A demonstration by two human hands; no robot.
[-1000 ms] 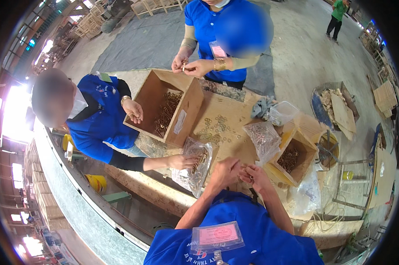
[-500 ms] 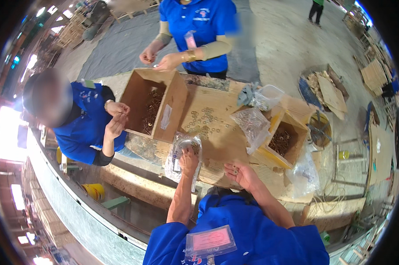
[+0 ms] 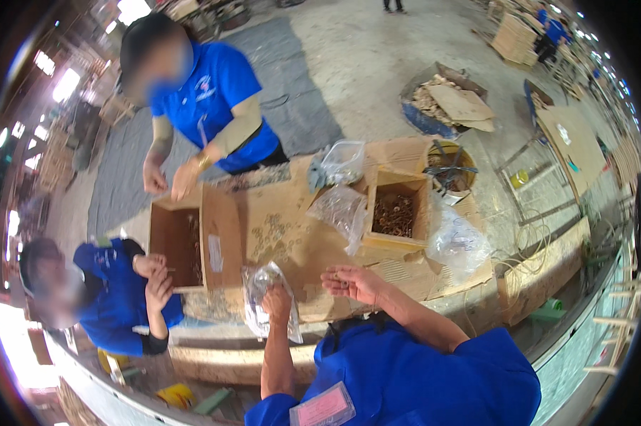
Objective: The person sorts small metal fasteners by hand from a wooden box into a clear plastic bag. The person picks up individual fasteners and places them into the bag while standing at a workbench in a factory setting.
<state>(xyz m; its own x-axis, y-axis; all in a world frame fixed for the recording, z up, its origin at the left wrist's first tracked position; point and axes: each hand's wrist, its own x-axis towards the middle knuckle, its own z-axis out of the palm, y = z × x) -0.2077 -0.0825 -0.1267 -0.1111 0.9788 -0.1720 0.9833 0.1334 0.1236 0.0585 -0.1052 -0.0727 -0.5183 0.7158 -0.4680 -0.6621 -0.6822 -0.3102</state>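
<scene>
I am gripping a clear plastic bag (image 3: 267,302) with my left hand (image 3: 278,304), fingers closed on its lower half where it is lying crumpled on the cardboard-covered table (image 3: 285,213), just in front of me and beside the flap of the big open carton (image 3: 185,245). My right hand (image 3: 352,282) is hovering well apart from the left, palm up and fingers loosely cupped, and a few small brown pieces (image 3: 340,285) seem to be sitting in it — they are too small for me to tell what they are. The bag is going to handle as a thin, soft, slippery film: it is sagging and creasing under my fingers, with no stiffness of its own, so I judge it best taken at the mouth, pinching a fold of the rim rather than the slack middle. Empty it weighs next to nothing; with hardware inside it would drag and could slide through a light pinch. The small pieces look hard and a little heavy for their size, apt to roll off an open palm. More of the same brown stuff is filling the smaller open box (image 3: 395,213) farther right, with other clear bags (image 3: 338,209) lying near it.
</scene>
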